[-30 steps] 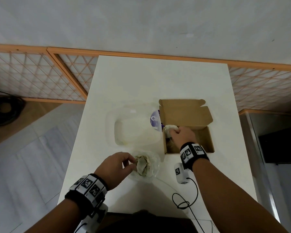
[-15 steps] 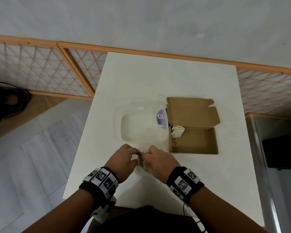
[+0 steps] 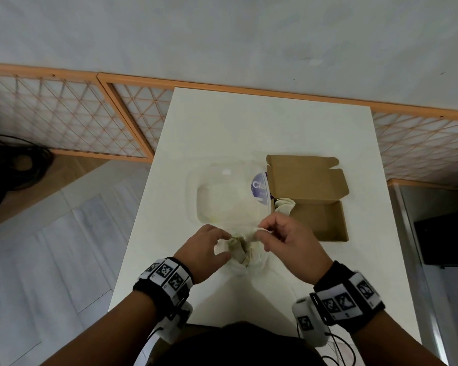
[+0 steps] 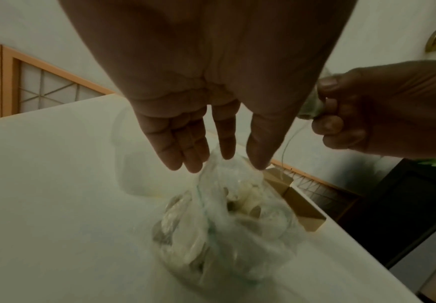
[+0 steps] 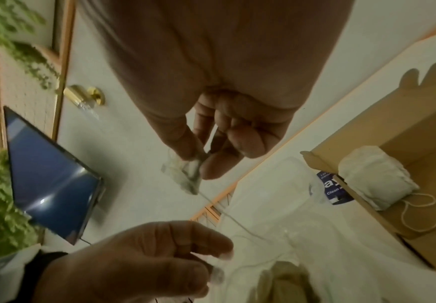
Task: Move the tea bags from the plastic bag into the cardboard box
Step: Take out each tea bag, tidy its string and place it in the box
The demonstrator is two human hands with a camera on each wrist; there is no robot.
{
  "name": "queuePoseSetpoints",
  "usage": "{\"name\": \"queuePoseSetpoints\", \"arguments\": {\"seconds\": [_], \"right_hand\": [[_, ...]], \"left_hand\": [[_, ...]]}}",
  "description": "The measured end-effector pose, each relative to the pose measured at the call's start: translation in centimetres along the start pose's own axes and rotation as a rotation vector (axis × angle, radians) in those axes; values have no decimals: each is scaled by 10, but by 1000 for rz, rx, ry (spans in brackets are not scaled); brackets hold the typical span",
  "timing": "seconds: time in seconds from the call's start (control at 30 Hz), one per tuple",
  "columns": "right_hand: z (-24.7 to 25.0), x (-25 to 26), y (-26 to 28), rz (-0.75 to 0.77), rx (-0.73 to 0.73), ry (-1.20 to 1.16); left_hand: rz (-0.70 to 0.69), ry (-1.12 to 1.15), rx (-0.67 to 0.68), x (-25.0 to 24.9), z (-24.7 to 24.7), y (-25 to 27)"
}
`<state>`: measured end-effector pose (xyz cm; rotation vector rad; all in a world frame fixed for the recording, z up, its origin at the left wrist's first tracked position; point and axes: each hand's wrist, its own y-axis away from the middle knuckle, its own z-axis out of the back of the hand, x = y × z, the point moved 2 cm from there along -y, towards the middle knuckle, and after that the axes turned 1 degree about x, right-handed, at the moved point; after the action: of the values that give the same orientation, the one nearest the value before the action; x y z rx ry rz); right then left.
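A clear plastic bag (image 3: 245, 256) of tea bags lies near the table's front edge; it also shows in the left wrist view (image 4: 224, 221). My left hand (image 3: 224, 245) pinches its rim between thumb and forefinger (image 4: 227, 151). Just above the bag's mouth, my right hand (image 3: 262, 231) pinches a tea bag (image 5: 185, 174) whose string trails down toward the bag. The open cardboard box (image 3: 325, 228) stands to the right, with one tea bag (image 3: 283, 204) lying in its near-left corner (image 5: 375, 180).
A clear plastic container (image 3: 222, 196) with a purple label (image 3: 258, 188) sits behind the bag, touching the box's left side. The white table (image 3: 249, 128) ends close to my wrists. Black cables (image 3: 13, 170) lie on the floor at left; dark furniture (image 3: 444, 239) stands at right.
My right hand left a tea bag in the box, came back to the plastic bag, and now lifts another tea bag out. My left hand stayed on the bag's rim.
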<state>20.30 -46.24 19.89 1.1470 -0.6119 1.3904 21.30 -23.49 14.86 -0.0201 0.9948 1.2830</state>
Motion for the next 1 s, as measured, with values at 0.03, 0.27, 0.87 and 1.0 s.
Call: {"name": "queuePoseSetpoints", "arguments": {"seconds": [0.03, 0.27, 0.87, 1.0], "right_hand": [[2, 4, 1, -6, -2, -33], [6, 15, 6, -25, -38, -163], [-3, 24, 6, 100, -178, -81], [1, 25, 5, 96, -213, -81]], "left_hand": [[-19, -2, 8, -4, 4, 2], [-173, 591, 51, -58, 40, 23], [-4, 870, 10, -75, 38, 24], [-95, 670, 72, -75, 35, 23]]}}
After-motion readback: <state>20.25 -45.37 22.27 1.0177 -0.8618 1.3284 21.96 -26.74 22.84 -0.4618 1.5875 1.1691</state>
